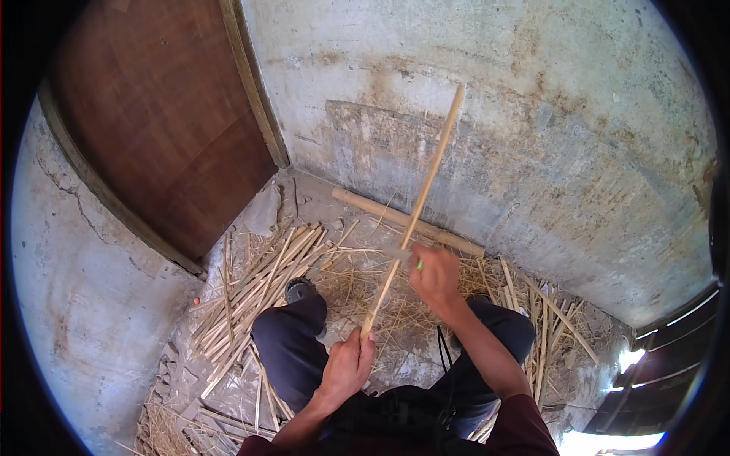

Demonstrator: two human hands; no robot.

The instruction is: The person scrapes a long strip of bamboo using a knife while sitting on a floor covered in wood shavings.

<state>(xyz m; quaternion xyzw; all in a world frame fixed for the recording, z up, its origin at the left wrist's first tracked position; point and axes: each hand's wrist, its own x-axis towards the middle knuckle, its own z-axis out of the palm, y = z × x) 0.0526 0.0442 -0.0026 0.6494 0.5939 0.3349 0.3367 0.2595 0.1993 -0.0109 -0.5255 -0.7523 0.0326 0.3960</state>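
Observation:
A long, pale bamboo strip [433, 167] slants up and away from me, its far end in front of the wall. Its near end is in my left hand [347, 366], which is closed around it with the thumb along the top. My right hand [436, 283] is closed on the green handle of a knife [397, 254]. The knife's blade lies across the strip about midway, somewhat blurred, and I cannot tell how deep it touches.
A heap of split bamboo strips [266, 266] lies left of my legs, with more strips [544, 327] at the right. A thick bamboo pole [441, 237] rests along the wall's foot [532, 190]. Shavings [357, 292] litter the floor. A brown door [167, 114] stands far left.

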